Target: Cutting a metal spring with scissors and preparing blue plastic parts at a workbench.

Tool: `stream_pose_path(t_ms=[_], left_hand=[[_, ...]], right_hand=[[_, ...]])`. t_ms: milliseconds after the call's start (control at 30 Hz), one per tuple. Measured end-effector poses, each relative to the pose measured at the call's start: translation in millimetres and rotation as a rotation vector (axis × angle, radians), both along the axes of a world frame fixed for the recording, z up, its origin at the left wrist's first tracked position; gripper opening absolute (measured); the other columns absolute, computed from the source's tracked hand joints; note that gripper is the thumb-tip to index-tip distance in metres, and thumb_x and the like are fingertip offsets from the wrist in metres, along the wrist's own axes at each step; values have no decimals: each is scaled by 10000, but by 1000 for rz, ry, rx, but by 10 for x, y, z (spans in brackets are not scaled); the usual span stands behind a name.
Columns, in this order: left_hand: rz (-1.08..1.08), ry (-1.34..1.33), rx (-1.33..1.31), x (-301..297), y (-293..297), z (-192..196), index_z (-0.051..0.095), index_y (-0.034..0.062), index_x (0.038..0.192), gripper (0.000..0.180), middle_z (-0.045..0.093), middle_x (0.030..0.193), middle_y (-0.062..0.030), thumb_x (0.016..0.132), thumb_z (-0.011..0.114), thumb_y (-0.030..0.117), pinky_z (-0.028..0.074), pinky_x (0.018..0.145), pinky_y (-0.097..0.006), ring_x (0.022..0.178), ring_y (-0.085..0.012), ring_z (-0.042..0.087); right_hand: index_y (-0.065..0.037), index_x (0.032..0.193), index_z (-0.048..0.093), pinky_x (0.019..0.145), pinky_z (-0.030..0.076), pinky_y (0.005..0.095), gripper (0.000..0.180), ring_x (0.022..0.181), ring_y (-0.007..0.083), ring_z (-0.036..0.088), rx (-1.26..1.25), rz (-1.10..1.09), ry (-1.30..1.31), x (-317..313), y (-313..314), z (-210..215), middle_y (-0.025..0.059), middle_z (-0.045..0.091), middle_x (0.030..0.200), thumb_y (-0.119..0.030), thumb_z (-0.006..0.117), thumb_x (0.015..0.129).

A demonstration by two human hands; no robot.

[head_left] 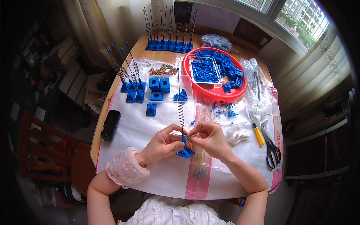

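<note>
Here we are over a wooden surface (138, 51) spread with a white plastic sheet (150, 180), and there's our piece, front and centre: a blue plastic stand (185, 153) with a tapered stem, a dark metal coil spring (180, 114) rising above it to a thin, blue-tipped rod. We see the left hand (164, 144) with its grip pinching the stem between thumb and fingers. Right beside it, the right hand (210, 139) has its grip closed, thumb to forefinger; we cannot tell what lies inside. Beyond the hands we spot hollow blue plastic cubes (165, 84), slender brass-coloured pieces (163, 70) and a round red plastic basin (217, 98) loaded with blue parts. Over to the right, we have crumpled white tissue (237, 134), a yellow-handled knife (258, 137) and black-handled scissors (273, 153).
</note>
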State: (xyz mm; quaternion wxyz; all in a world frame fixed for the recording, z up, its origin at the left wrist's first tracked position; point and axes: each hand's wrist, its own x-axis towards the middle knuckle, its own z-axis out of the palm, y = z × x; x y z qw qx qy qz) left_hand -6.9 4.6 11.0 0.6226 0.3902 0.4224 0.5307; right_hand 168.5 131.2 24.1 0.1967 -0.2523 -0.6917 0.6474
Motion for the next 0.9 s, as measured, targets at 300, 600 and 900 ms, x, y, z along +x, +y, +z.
stream_pose_path(t_ms=[300,600,900], left_hand=[[28,3,-6,-42,6,-20,500,66,1211,262,722,961,-142,967,590,32,331,422,-132,477,2,454],[41,77,-18,-10,55,-50,540,53,1157,246,733,896,-107,936,649,53,324,422,-152,494,2,468],[98,91,-28,3,37,-64,530,56,1138,269,726,882,-93,908,665,23,309,407,-145,512,9,487]], right_hand=[[-19,794,633,587,441,339,142,674,248,608,851,5,-381,584,-145,925,107,621,729,-66,766,773],[-25,813,606,683,482,397,142,809,324,626,996,-308,-547,1467,-222,357,117,632,859,-17,720,730],[26,1003,644,679,485,328,200,800,220,618,759,-810,-638,2423,170,433,134,636,965,20,669,804]])
